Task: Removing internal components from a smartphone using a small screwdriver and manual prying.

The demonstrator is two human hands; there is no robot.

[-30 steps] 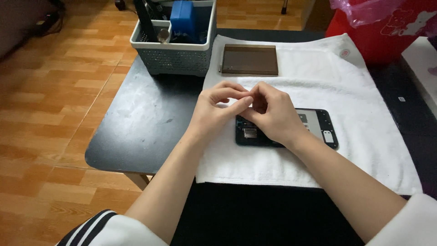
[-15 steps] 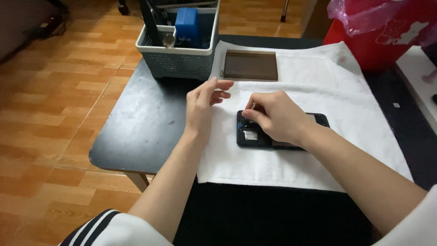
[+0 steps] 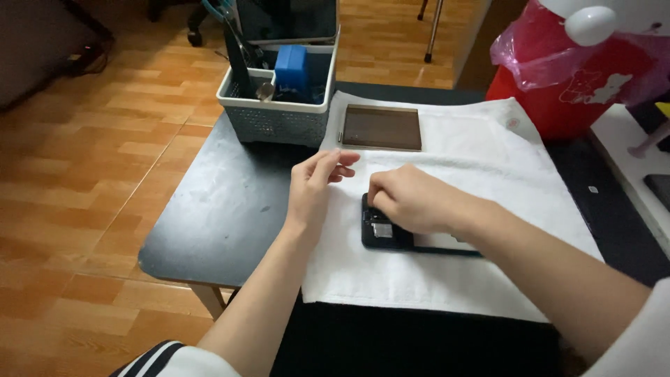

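Note:
A black phone (image 3: 382, 239) with its back off lies flat on a white towel (image 3: 488, 160). My right hand (image 3: 413, 199) is curled over the phone's left end, fingertips pinched down into its open inside; whether they hold a small part is hidden. My left hand (image 3: 315, 190) hovers just left of it over the towel's edge, fingers stretched out and holding nothing. A flat brown rectangular panel (image 3: 382, 127) lies on the towel farther back.
The towel covers a dark table (image 3: 223, 209) with a rounded left corner. A grey slotted basket (image 3: 276, 122) with tools and a blue box (image 3: 292, 66) stands at the back left. A red bin with a pink bag (image 3: 551, 84) is at the right, above orange floor tiles.
My hands were pinched together above the phone. They have separated: the right went down onto the phone's left end, the left opened and drew off to the left.

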